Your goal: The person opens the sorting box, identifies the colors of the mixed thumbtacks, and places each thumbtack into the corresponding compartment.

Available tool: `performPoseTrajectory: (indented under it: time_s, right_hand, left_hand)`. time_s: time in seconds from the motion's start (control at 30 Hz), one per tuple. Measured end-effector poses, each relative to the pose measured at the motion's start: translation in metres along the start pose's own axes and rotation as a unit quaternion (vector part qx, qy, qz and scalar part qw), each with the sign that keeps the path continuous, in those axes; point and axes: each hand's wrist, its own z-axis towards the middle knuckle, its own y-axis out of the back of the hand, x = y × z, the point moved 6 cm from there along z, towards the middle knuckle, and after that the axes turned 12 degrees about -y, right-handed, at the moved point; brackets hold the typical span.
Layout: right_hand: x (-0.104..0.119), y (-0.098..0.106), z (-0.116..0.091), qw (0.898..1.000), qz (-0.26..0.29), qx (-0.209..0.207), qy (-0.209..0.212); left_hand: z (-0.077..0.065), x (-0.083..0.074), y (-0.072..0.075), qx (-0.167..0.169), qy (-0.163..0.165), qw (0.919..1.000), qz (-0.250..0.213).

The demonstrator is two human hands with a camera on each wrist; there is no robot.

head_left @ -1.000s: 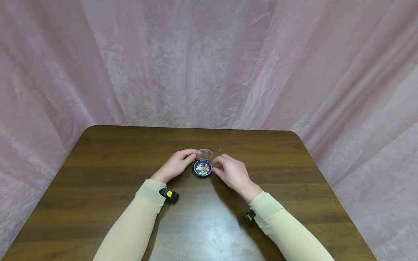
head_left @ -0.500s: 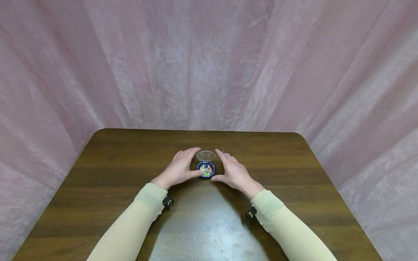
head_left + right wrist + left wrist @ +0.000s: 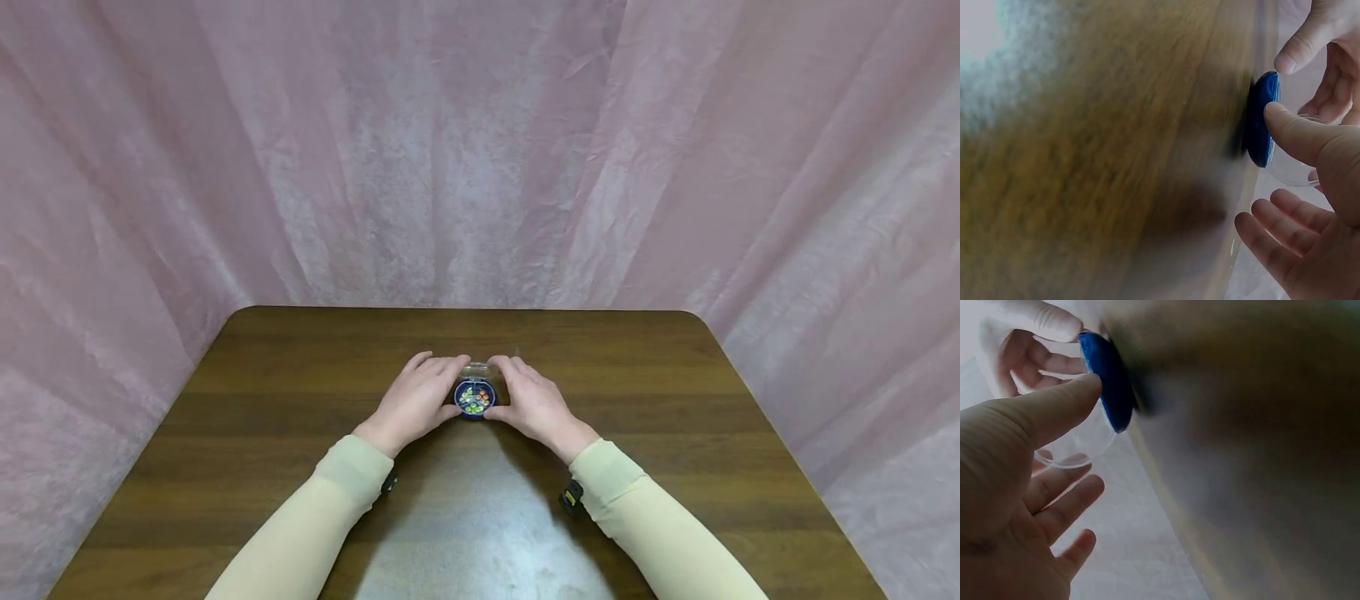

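Observation:
A round blue pill box [image 3: 475, 409] with a hinged clear lid [image 3: 476, 370] stands on the table, lid raised. Its divided inside holds small green, yellow and orange pieces. From the left, my left hand [image 3: 420, 398] grips the box, thumb [image 3: 1066, 403] against the blue base [image 3: 1107, 381] and index finger at the lid. On the other side my right hand [image 3: 536, 406] mirrors it, its thumb [image 3: 1300, 134] pressing the base [image 3: 1262, 119] and its index finger at the lid. In both wrist views the other fingers are spread out beyond the lid.
The brown wooden table [image 3: 315, 367] reaches around the box, with rounded far corners. Pink curtains [image 3: 420, 150] hang behind its far edge and along the sides. A small clear piece [image 3: 517, 352] lies just beyond the right hand.
Both hands spread apart around the box, then closed in on it, with thumbs coming to the front rim and index fingers to the lid. The lid now looks shorter in the head view.

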Motion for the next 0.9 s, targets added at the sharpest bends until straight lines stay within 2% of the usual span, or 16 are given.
performPoseTrajectory:
  time_s: [0.2,0.3,0.6,0.9]
  right_hand:
    - [0.003,0.003,-0.005,0.999,0.006,-0.022,0.035]
    - [0.005,0.002,-0.008,0.998,-0.001,-0.029,0.048]
    - [0.010,0.001,-0.018,0.997,-0.021,-0.024,0.077]
    - [0.012,-0.001,-0.019,0.997,-0.026,-0.015,0.076]
  left_hand:
    - [-0.007,-0.009,0.006,-0.037,-0.046,0.9983,0.004]
    - [-0.012,-0.013,0.007,-0.040,-0.057,0.9975,-0.006]
    - [-0.026,-0.024,-0.001,0.025,-0.074,0.9970,-0.001]
    - [-0.027,-0.027,0.000,0.035,-0.080,0.9961,0.017]
